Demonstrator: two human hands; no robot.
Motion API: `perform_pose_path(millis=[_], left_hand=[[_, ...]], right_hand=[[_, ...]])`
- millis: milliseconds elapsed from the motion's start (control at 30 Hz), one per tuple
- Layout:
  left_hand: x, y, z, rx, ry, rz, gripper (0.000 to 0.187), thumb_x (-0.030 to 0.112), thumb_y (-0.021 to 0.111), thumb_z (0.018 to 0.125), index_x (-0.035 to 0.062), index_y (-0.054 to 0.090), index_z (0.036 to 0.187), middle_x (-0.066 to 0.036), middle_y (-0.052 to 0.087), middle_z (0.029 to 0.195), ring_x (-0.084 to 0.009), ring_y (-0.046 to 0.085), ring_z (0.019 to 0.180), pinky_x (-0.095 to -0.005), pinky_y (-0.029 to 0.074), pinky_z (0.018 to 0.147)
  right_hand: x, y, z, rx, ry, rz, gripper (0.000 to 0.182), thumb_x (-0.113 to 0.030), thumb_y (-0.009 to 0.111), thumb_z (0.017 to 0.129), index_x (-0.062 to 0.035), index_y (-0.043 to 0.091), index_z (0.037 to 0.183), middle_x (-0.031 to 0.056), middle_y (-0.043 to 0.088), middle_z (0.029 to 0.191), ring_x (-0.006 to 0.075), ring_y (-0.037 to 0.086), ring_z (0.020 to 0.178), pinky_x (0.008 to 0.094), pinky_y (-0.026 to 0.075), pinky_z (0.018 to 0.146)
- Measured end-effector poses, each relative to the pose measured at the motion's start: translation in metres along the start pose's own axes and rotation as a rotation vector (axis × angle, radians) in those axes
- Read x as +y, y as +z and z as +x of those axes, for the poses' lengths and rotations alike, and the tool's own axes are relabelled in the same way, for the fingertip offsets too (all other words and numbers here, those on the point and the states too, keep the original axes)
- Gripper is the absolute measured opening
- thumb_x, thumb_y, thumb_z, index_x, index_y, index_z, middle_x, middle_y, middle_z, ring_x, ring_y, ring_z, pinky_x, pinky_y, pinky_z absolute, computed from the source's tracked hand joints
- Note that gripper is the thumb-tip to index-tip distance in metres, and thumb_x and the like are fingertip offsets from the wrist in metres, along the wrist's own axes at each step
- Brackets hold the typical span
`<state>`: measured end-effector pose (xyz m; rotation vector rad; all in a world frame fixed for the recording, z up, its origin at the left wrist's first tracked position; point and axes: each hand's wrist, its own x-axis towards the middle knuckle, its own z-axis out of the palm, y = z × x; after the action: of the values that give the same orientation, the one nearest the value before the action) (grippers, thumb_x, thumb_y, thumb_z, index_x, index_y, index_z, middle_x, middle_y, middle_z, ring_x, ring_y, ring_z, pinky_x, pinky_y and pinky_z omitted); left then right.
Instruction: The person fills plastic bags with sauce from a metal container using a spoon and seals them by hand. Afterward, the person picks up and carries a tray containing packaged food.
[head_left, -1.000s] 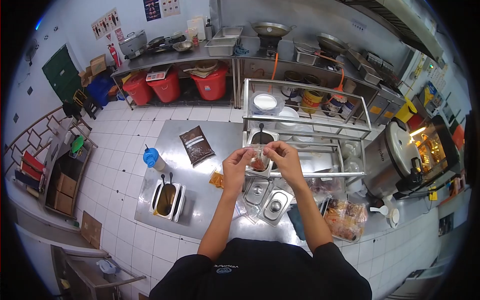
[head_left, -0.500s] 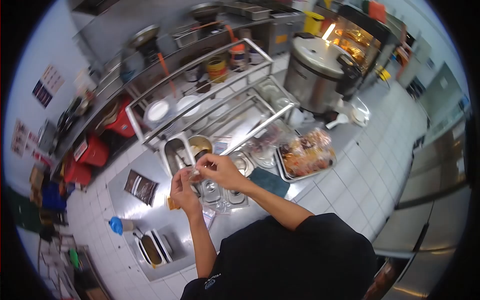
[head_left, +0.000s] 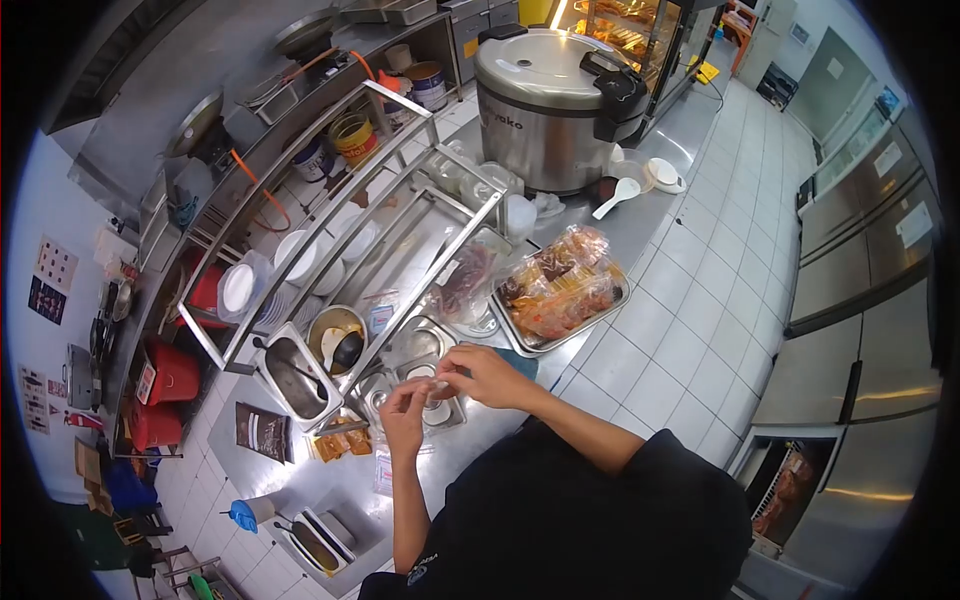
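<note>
Over the steel counter (head_left: 450,460), my left hand (head_left: 405,412) and my right hand (head_left: 478,374) meet, fingertips pinched close together. Something small and clear, perhaps thin plastic, shows between them, too small to make out. Beneath and behind the hands are lidded metal containers (head_left: 374,388). To their left lie packets of orange-brown food (head_left: 342,443) and a dark printed pouch (head_left: 262,432). A metal pan (head_left: 298,378) with a utensil and a round pot (head_left: 336,335) with ladles stand further back.
A tray of plastic-wrapped food (head_left: 562,290) sits to the right, near a large cooker (head_left: 550,120). A metal rack frame (head_left: 330,240) rises behind the containers. Front left are a blue-topped bottle (head_left: 250,513) and a container of sauce (head_left: 318,545). An open drawer (head_left: 785,490) shows at lower right.
The view has turned toward the right, so the cooker and tray appear further left. Both hands remain together, now lower in view, with fingertips still pinched.
</note>
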<state>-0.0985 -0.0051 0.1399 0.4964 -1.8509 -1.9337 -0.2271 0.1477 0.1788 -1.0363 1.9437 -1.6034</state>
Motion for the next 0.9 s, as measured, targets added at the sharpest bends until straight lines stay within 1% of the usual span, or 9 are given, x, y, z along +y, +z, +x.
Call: perform_pose_path(millis=[100,233,300,433,533,600,667,833,900], left_hand=[[-0.032,0.034,-0.002,-0.055,-0.128,0.095,0.016,0.012,0.062,0.098,-0.0018,0.07,0.103,-0.008,0.073,0.093,-0.0133,0.066,0.09,-0.0264,0.049,0.086],[-0.077,0.083,-0.004,0.037,-0.254,-0.028,0.021,0.017,0.061,0.1,-0.0004,0.067,0.11,-0.01,0.071,0.099,-0.0159,0.067,0.091,-0.0274,0.051,0.085],[-0.086,0.094,-0.01,0.04,-0.394,-0.019,0.025,0.019,0.06,0.101,0.001,0.064,0.117,-0.01,0.07,0.104,-0.0173,0.067,0.094,-0.0285,0.052,0.086],[-0.088,0.102,-0.013,-0.063,-0.415,0.011,0.028,0.021,0.06,0.101,0.0015,0.062,0.121,-0.01,0.07,0.106,-0.0165,0.066,0.097,-0.0286,0.051,0.087],[-0.084,0.099,-0.002,-0.14,-0.41,0.092,0.03,0.022,0.059,0.101,0.0012,0.061,0.122,-0.01,0.07,0.107,-0.0157,0.066,0.097,-0.0281,0.051,0.087],[-0.093,0.094,0.003,-0.157,-0.331,0.04,0.03,0.022,0.059,0.101,0.001,0.06,0.123,-0.01,0.07,0.108,-0.0151,0.065,0.097,-0.0269,0.051,0.086],[-0.092,0.087,0.016,-0.177,-0.326,0.059,0.03,0.02,0.059,0.101,0.0008,0.06,0.124,-0.009,0.07,0.109,-0.0148,0.065,0.097,-0.0264,0.051,0.085],[-0.125,0.095,0.031,-0.159,-0.341,0.008,0.033,0.018,0.063,0.097,-0.0015,0.058,0.124,-0.01,0.069,0.108,-0.0152,0.065,0.095,-0.0269,0.051,0.085],[-0.129,0.103,0.034,-0.154,-0.332,0.048,0.039,0.021,0.066,0.096,-0.0018,0.057,0.126,-0.01,0.068,0.109,-0.0157,0.065,0.096,-0.0276,0.051,0.084]], right_hand=[[0.016,-0.047,-0.014,-0.041,-0.065,-0.211,0.007,-0.01,0.064,0.085,-0.0034,0.067,0.087,0.0101,0.066,0.086,0.032,0.058,0.092,0.0424,0.045,0.083],[0.034,-0.12,-0.037,0.035,-0.076,-0.309,0.008,-0.008,0.065,0.085,-0.0011,0.067,0.089,0.0109,0.066,0.085,0.0303,0.061,0.087,0.0407,0.047,0.079],[0.049,-0.157,-0.047,0.123,0.122,-0.141,0.007,-0.005,0.066,0.085,0.0008,0.065,0.09,0.0118,0.066,0.083,0.0285,0.064,0.08,0.0387,0.05,0.074],[0.088,-0.207,-0.054,0.143,0.267,-0.269,0.008,-0.002,0.065,0.086,0.0017,0.064,0.092,0.0137,0.066,0.082,0.0275,0.066,0.075,0.0361,0.051,0.07],[0.127,-0.228,-0.042,0.096,0.374,-0.368,0.012,-0.007,0.067,0.086,0.0017,0.065,0.094,0.0137,0.068,0.084,0.0268,0.066,0.082,0.0354,0.051,0.074],[0.157,-0.237,-0.038,0.101,0.305,-0.81,0.018,-0.009,0.065,0.088,-0.0007,0.067,0.103,0.0148,0.069,0.089,0.0269,0.066,0.083,0.0349,0.051,0.075],[0.158,-0.243,-0.037,0.5,0.03,-0.788,0.028,-0.013,0.065,0.087,-0.0028,0.066,0.114,0.0168,0.069,0.096,0.0295,0.067,0.087,0.0377,0.052,0.079],[0.188,-0.285,-0.052,0.736,0.235,-0.597,0.042,-0.027,0.066,0.09,0.0013,0.062,0.121,0.0198,0.069,0.105,0.0319,0.067,0.093,0.0387,0.053,0.084],[0.24,-0.298,-0.058,0.732,0.568,-0.756,0.058,-0.043,0.064,0.091,0.0068,0.062,0.119,0.019,0.069,0.104,0.0266,0.066,0.089,0.0356,0.053,0.079]])
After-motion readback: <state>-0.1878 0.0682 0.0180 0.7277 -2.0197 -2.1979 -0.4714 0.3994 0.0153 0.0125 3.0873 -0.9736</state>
